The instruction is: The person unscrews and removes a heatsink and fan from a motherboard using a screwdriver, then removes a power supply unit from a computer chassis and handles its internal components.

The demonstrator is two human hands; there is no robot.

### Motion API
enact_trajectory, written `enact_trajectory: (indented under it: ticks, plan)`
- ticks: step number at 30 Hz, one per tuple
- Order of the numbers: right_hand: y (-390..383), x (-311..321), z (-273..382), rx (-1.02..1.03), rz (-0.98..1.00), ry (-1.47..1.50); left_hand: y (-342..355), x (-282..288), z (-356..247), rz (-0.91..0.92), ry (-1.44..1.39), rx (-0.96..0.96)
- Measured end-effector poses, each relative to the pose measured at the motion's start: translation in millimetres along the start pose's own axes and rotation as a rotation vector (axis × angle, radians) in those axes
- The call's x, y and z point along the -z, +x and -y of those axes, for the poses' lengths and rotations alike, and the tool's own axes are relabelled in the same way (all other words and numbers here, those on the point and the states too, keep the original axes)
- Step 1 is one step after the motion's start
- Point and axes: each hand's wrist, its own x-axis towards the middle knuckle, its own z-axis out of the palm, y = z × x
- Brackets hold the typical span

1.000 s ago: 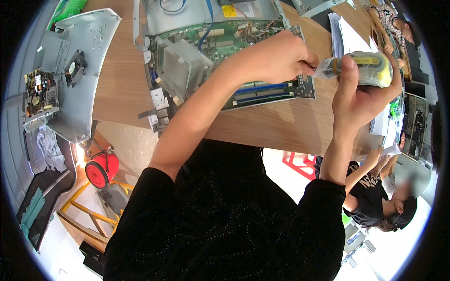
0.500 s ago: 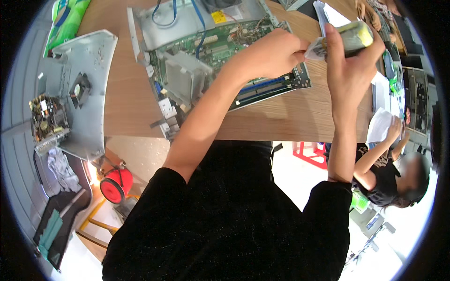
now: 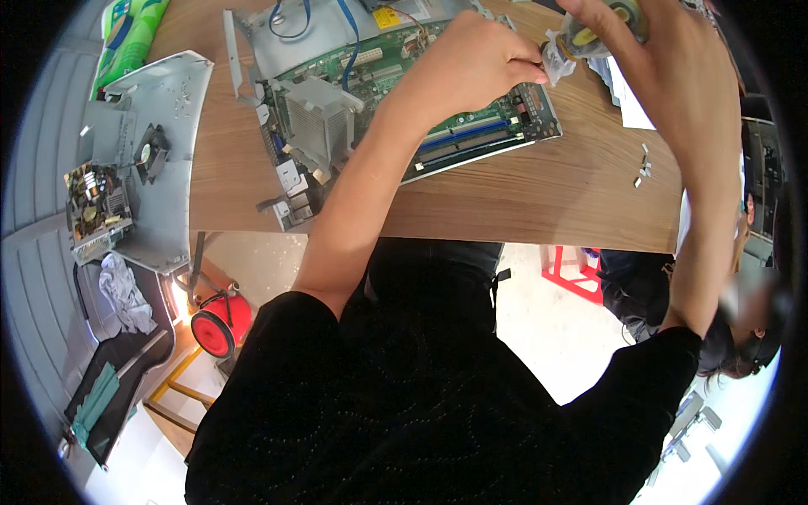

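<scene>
My right hand point(image 3: 665, 71), at the upper right, grips what looks like a roll of clear tape point(image 3: 599, 32) with a yellow-green inner part. From it a crumpled whitish translucent strip point(image 3: 558, 61) reaches towards my left hand point(image 3: 471, 67). The left fingers are pinched together at the strip's near end. Below and left of them lies a green circuit board point(image 3: 383, 77) in an opened grey metal computer case point(image 3: 311, 52). A grey heat sink point(image 3: 316, 122) rises from the board, and a blue cable point(image 3: 350, 50) crosses it. My left forearm hides part of the board.
Small white pieces point(image 3: 643, 164) and papers point(image 3: 629, 101) lie on the wooden table point(image 3: 539, 202) at the right. At the left, a metal cover point(image 3: 183, 160) holds a black fan point(image 3: 151, 153). Another person point(image 3: 741, 324) sits at the right, near a red stool point(image 3: 572, 273).
The right hand has moved right and up with the roll, and its palm has turned. The left hand has shifted slightly up and left. Small white pieces on the table have come into sight.
</scene>
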Motion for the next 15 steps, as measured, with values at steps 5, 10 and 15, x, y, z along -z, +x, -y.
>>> enact_trajectory:
  ticks: [5, 10, 15]
  plan:
    - [20.1, 11.0, 14.9, 0.408, 0.097, 0.163, -10.7, 7.3, -1.0, 0.094, -0.043, 0.117]
    - [14.1, -4.7, -22.2, 0.77, 0.034, 0.233, -15.5, 2.7, 2.6, 0.062, -0.042, 0.082]
    - [14.5, -0.2, -30.0, 0.69, 0.089, 0.176, -15.2, -9.8, 7.5, -0.094, 0.001, -0.063]
